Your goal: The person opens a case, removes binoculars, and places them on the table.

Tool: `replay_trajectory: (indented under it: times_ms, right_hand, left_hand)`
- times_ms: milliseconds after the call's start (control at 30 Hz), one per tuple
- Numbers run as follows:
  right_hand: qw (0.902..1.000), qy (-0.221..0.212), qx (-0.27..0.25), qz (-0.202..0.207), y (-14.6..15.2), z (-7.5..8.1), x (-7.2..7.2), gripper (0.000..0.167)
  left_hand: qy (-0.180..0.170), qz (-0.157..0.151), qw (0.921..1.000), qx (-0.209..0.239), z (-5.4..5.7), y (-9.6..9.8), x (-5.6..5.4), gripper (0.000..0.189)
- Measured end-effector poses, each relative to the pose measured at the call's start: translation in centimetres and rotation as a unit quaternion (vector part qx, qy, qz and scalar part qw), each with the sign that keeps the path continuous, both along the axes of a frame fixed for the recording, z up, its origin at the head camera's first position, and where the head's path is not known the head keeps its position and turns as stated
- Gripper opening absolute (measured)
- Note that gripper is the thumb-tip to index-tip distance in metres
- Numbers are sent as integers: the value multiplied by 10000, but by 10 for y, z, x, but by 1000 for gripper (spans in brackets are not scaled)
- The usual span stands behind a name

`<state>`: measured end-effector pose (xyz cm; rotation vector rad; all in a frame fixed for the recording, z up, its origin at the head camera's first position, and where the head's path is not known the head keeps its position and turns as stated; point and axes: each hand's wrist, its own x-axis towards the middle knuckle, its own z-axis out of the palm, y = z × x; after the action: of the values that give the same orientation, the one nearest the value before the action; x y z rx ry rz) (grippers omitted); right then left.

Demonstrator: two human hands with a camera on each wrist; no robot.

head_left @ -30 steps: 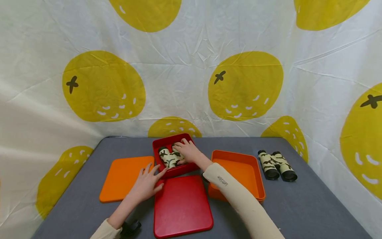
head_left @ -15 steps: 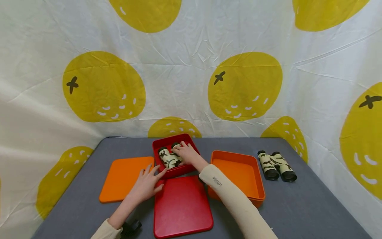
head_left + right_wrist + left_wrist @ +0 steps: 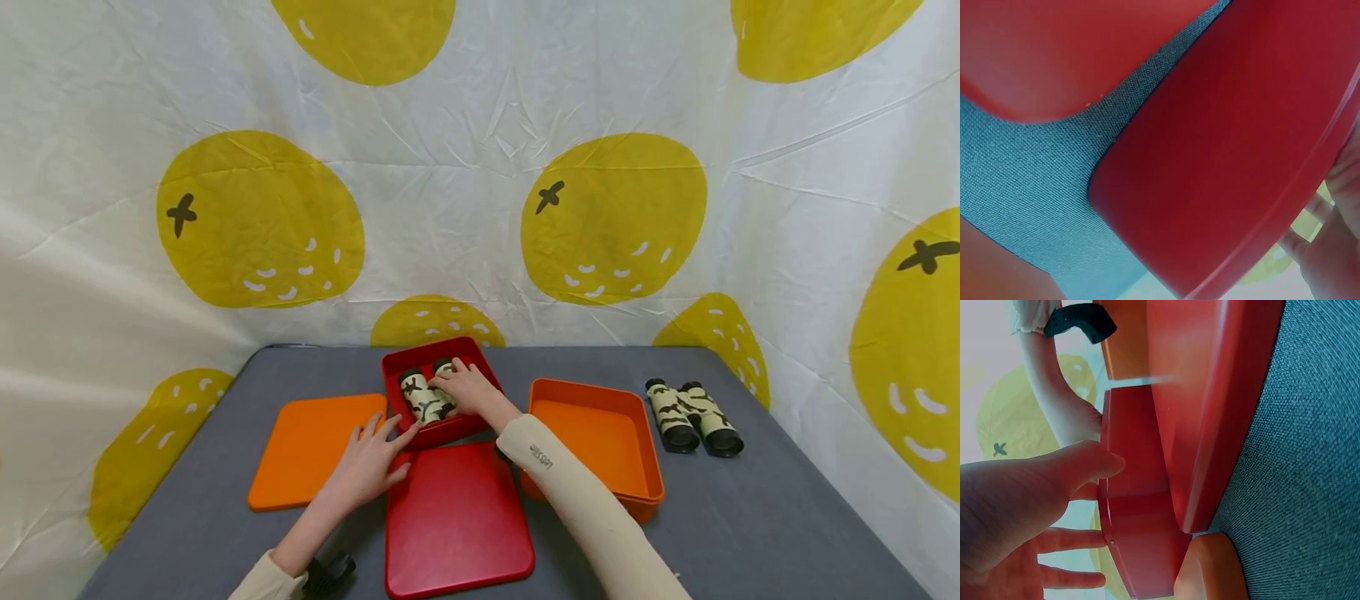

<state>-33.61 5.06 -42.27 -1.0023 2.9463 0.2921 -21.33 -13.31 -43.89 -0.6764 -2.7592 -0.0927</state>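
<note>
A pair of camouflage binoculars (image 3: 422,397) lies inside the red box (image 3: 456,429). My right hand (image 3: 471,390) rests on the binoculars' right barrel, partly hiding it; in the right wrist view the visible fingers reach over the box rim. My left hand (image 3: 366,465) has its fingers spread, with fingertips at the box's near left corner. In the left wrist view, its thumb lies against the outer wall of the red box (image 3: 1141,506). Just in front of the box is the flat red lid (image 3: 460,521).
An orange lid (image 3: 315,454) lies to the left of the red box. Right of it stands an orange box (image 3: 596,429), and a second pair of camouflage binoculars (image 3: 693,417) is at the far right. A fruit-print curtain (image 3: 442,208) hangs behind the table.
My right hand has shifted slightly on the binoculars, uncovering more of the right barrel's black end, and its forearm has moved left. My left hand stays in place.
</note>
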Motion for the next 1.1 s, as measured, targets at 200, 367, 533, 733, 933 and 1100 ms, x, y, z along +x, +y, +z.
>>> replay_trajectory:
  times_ms: [200, 367, 533, 733, 933, 1100]
  right_hand:
    - [9999, 84, -64, -108, 3, -1, -2, 67]
    - [9997, 163, -148, -121, 5, -2, -4, 66]
    - [9996, 159, -145, -159, 6, -2, -4, 67]
    - [9992, 341, -178, -105, 8, 1, -4, 68]
    - [9979, 522, -371, -29, 9, 8, -4, 67]
    - [9974, 590, -423, -6, 10, 13, -3, 68]
  left_hand:
    - [11, 44, 10000, -45, -1, 1, 0, 52]
    - [-13, 40, 10000, -57, -1, 1, 0, 52]
    - [-97, 20, 10000, -5, -1, 1, 0, 53]
    - [-136, 33, 9999, 41, -2, 1, 0, 53]
    - [-95, 39, 9999, 28, -1, 1, 0, 54]
    - [-75, 21, 10000, 9, -1, 2, -1, 54]
